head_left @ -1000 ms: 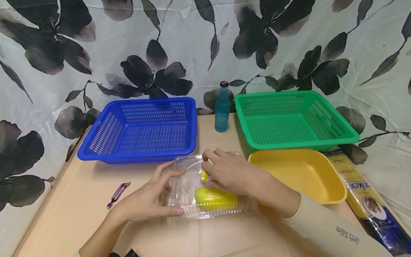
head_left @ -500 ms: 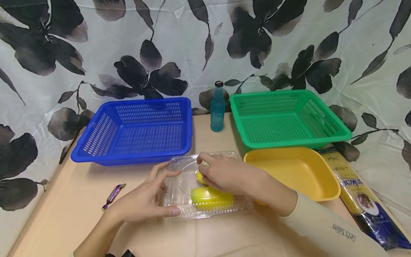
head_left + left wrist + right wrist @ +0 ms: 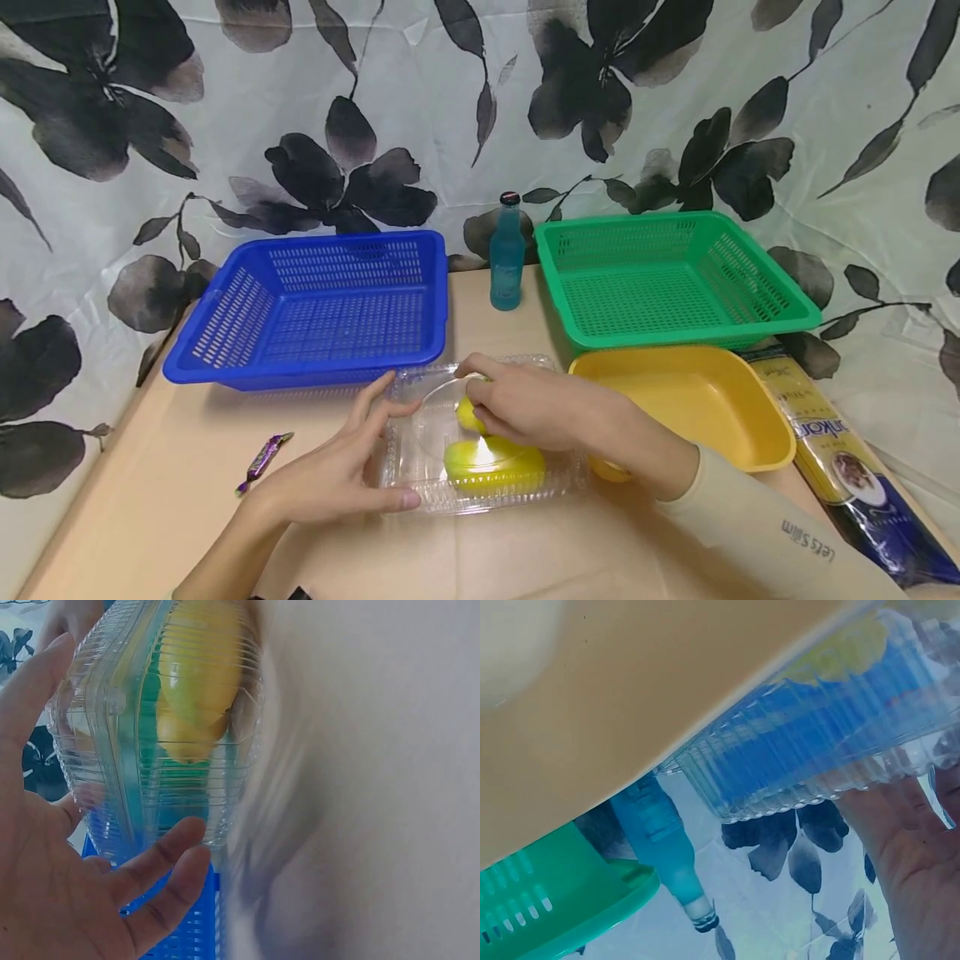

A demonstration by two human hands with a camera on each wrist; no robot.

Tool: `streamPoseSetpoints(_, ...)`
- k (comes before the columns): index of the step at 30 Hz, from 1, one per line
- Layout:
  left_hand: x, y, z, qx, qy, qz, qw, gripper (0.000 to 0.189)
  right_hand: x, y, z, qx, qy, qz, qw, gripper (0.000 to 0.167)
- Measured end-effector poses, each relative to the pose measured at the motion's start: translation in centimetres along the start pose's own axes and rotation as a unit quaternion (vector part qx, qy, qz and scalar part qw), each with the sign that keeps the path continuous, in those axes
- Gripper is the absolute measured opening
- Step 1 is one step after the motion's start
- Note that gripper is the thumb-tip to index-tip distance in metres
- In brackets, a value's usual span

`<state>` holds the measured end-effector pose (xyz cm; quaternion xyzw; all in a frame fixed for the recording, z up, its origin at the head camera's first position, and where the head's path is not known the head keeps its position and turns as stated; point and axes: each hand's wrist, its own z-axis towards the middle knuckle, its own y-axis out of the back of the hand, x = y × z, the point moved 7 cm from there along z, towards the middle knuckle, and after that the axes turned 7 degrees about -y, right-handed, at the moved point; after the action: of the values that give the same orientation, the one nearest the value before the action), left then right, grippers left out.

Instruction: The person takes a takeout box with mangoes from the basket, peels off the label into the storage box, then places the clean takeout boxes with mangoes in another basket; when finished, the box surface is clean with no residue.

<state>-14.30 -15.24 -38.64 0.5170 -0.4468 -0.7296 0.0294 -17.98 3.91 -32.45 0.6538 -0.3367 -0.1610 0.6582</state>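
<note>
A clear plastic clamshell box (image 3: 431, 433) stands on the table in front of me, its lid down. Inside lie a large oval yellow fruit (image 3: 495, 465) and a smaller yellow fruit (image 3: 467, 414), partly covered by my right hand. Along the box's left side, my left hand (image 3: 337, 462) touches it with fingers and thumb spread and nearly straight, the thumb at the front corner. My right hand (image 3: 528, 400) reaches over the box's top with bent fingers on the lid. Its fingertips are mostly hidden, so I cannot tell whether they pinch anything.
Behind the box are a blue basket (image 3: 303, 375), a blue bottle (image 3: 507, 267) and a green basket (image 3: 690, 340). A yellow tub (image 3: 675, 408) stands at right beside a gold-and-blue packet (image 3: 847, 467). A purple wrapped candy (image 3: 264, 463) lies left.
The head view has shifted slightly, so everything sits a little further left. My right fingers have bent slightly over the lid. My left hand keeps its place at the box's side.
</note>
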Motion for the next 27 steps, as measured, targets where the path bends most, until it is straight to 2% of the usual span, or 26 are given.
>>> streamPoseSetpoints(4, 0.1, 0.0, 0.0, 0.007, -0.006, -0.004, 0.9999, 0.090, -0.2, 0.0, 0.0, -0.011, -0.003, 0.017, 0.9998, 0.015)
streamPoseSetpoints(10, 0.1, -0.3, 0.2, 0.018, -0.004, -0.010, 0.9998, 0.083, -0.8, 0.2, 0.1, -0.014, -0.004, 0.033, 0.9993, 0.021)
streamPoseSetpoints(17, 0.2, -0.4, 0.4, 0.012, 0.004, 0.001, 0.9999, 0.083, -1.2, 0.6, 0.4, -0.013, 0.002, 0.055, 0.9984, 0.026)
streamPoseSetpoints(27, 0.3, -0.7, 0.4, 0.015, 0.004, -0.003, 0.9999, 0.081, -1.5, 1.6, -0.3, -0.011, -0.002, 0.142, 0.9899, 0.017)
